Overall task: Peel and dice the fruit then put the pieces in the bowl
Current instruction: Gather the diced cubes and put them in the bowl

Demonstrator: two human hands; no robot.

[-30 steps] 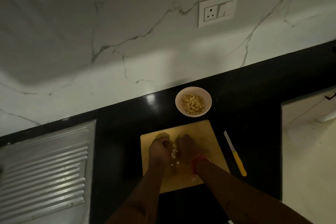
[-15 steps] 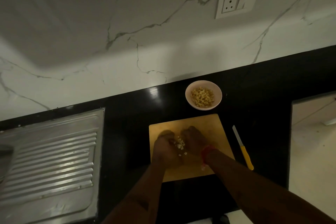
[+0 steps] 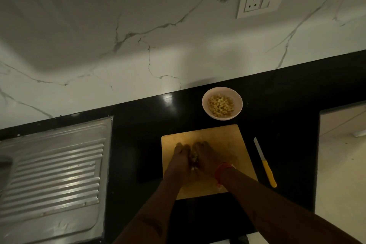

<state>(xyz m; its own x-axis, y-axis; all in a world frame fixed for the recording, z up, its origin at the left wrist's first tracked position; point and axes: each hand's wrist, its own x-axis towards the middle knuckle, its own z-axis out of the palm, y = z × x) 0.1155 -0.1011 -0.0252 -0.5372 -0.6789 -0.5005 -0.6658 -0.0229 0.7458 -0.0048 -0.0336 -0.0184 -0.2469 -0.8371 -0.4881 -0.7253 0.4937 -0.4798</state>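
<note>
On the cutting board point(image 3: 223, 136), both hands point(image 3: 195, 157) cup loose fruit pieces point(image 3: 193, 157), so bits could easily spill onto the counter point(image 3: 138, 125) before reaching the bowl point(image 3: 206, 95).

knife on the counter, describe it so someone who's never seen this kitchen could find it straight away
Start at the black counter below the marbled wall, and find the wooden cutting board where both hands are working. Just right of the board, apart from it, lies the knife, pointing away from the person. It is the only slim tool there, with a pale blade and a bright yellow handle.
</note>
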